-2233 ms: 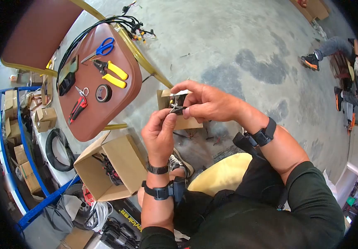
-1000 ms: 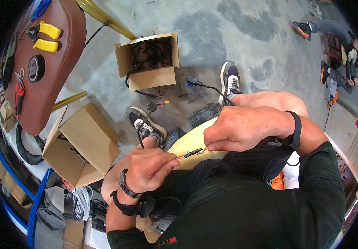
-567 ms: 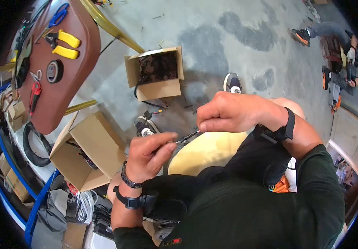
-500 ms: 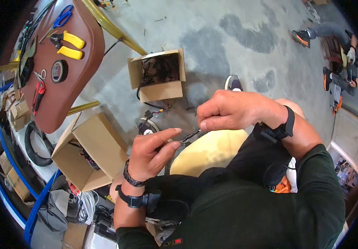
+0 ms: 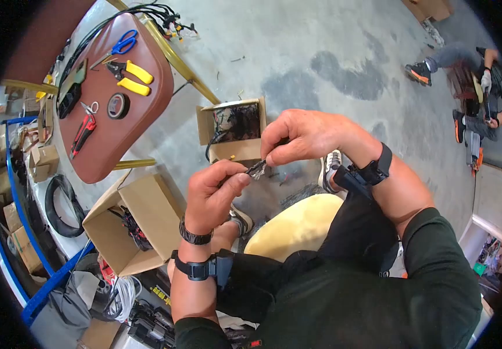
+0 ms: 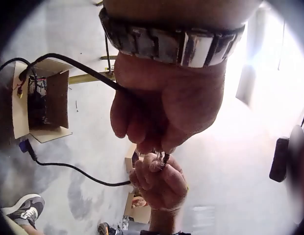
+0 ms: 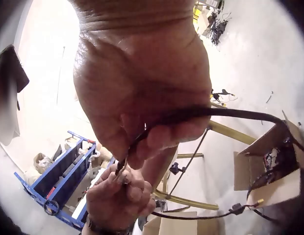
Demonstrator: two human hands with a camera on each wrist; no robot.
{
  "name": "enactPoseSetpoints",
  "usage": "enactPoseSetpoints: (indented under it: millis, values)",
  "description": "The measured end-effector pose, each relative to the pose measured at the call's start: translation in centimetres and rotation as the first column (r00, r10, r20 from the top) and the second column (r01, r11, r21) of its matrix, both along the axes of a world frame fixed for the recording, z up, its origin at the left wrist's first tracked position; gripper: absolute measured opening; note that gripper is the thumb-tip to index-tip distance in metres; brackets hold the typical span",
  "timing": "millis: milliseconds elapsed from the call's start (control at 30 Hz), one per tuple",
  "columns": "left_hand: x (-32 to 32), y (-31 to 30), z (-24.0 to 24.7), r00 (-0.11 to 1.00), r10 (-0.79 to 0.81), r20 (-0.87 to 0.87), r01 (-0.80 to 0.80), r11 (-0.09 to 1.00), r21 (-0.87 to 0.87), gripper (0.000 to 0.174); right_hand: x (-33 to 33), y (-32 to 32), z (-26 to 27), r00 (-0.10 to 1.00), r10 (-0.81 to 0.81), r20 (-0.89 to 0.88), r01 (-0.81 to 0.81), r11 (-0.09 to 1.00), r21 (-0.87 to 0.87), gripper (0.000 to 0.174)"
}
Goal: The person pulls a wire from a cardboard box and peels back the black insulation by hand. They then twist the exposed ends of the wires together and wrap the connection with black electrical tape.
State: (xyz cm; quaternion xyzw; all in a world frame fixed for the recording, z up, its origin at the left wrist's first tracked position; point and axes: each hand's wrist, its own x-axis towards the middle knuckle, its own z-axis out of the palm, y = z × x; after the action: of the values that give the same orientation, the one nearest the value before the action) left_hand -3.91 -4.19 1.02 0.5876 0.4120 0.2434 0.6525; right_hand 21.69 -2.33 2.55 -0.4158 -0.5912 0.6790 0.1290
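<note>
Dark twisted wire ends (image 5: 256,169) with pale strands lie between both hands in the head view. My left hand (image 5: 211,193) pinches them between thumb and forefinger from the left. From the other side my right hand (image 5: 306,138) pinches them, its fingertips close to the left ones. A black cable (image 6: 76,63) runs into the left palm in the left wrist view. The right fingers curl round another black cable (image 7: 230,113) in the right wrist view. The exact joint is partly hidden by the fingertips.
On the brown chair seat (image 5: 97,145) lie blue scissors (image 5: 124,42), yellow-handled wire strippers (image 5: 131,75), black tape (image 5: 118,106) and a red-handled tool (image 5: 83,135). Open cardboard boxes stand near the feet, one (image 5: 172,209) left, one (image 5: 236,152) ahead. Another person (image 5: 466,99) sits far right.
The left thumb and forefinger stood apart half a second ago and now pinch the wires. The hands have come closer together and higher than a second ago. The head view has shifted too.
</note>
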Motion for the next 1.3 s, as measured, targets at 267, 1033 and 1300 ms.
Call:
enactPoseSetpoints:
  millis: [267,1033,1300]
  values:
    - [0.4,2.2,-0.7,0.982,0.108,0.152,-0.081,0.982,-0.173,0.015,-1.5,1.0,-0.6,0.990,-0.142,0.012,0.138,0.975,0.172,0.021]
    - [2.2,4.3,-2.1,0.935,0.260,0.241,-0.112,0.862,-0.495,0.016,-1.4,2.7,-1.6,0.978,-0.209,0.019,0.203,0.967,0.152,0.011]
    - [2.3,4.4,-2.0,0.943,0.222,0.248,-0.111,0.912,-0.394,0.016,-1.2,2.9,-2.6,0.943,-0.293,-0.160,0.263,0.947,-0.186,0.011]
